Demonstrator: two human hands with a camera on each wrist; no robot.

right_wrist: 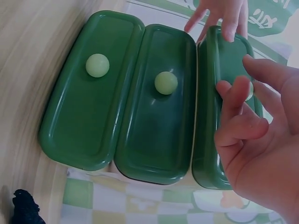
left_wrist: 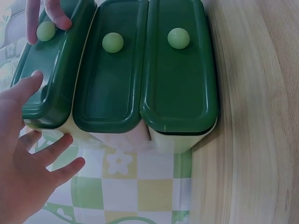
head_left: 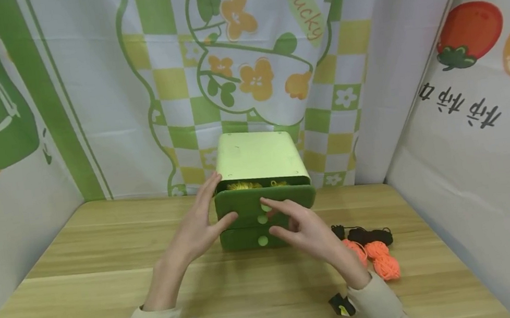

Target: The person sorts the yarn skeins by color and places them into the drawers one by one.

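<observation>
The fingers of the right hand (head_left: pixel 307 229) are parted about the top knob (left_wrist: pixel 46 31), index finger at its upper side and thumb lower; no firm pinch shows, and I cannot tell whether every tip touches. The left hand (head_left: pixel 197 235) is spread, its thumb before the top drawer (head_left: pixel 246 203) and its other fingers along the left side of the drawer box (head_left: pixel 259 156); contact there is unclear too.

Such a loose hold could slip off the round knob if pulled, and the low thumb might catch the middle knob (left_wrist: pixel 113 42). The top drawer stands partly out, so a hard pull could drop its front or tip the drawer box forward; a push could trap the left fingertips at the side, or snag the yellow yarn (head_left: pixel 242 186) showing in the gap under the lid.

The drawer box sits near the back edge of the table (head_left: pixel 87 304), about midway between its corners, with a patterned cloth (head_left: pixel 176 113) hanging close behind. A shove would therefore have little room rearward. To the right, between the drawer box and the table's right edge, lie black yarn (head_left: pixel 371 236) and orange yarn (head_left: pixel 387 267), near enough for the right forearm to brush. Room is widest toward the left edge and forward, between the forearms.
</observation>
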